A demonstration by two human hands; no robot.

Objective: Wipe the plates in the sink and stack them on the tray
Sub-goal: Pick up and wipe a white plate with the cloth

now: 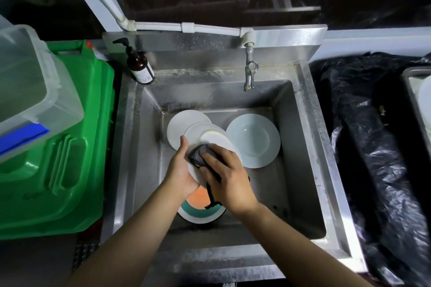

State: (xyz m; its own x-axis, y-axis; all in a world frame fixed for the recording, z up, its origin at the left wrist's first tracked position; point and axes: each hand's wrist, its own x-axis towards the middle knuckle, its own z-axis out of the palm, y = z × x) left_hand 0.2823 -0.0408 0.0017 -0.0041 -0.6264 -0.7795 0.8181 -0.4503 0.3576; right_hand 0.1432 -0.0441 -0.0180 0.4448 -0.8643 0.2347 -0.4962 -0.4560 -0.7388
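Hands: left hand (180,170) holds the near-left rim of a round white plate (198,134), fingers curled under the edge; right hand (229,179) presses a dark grey wiping cloth (198,154) onto the plate's face, fingers closed around it.
Held plate: tilted, raised above the basin floor, overlapping a second plain white plate (180,123) lying behind it.
Other plates: pale rimmed deep plate (253,141) flat on the basin floor to the right; plate with orange centre and teal band (199,207) beneath the wrists.
Sink: stainless steel sink (303,170), tap (249,72) at the back, brown pump bottle (140,65) on the rear left corner.
Tray: metal tray (410,81) at the far right edge, on black plastic sheeting (373,147); mostly out of view.
Risk, slip: one-handed rim hold; hard wiping pressure could probably twist the plate free onto the plates below and chip them.
Risk, cloth: dangling cloth tail (212,196) may drag across the orange plate.
Risk, transfer: carry to the tray crosses the sink wall; a low rim could strike it.
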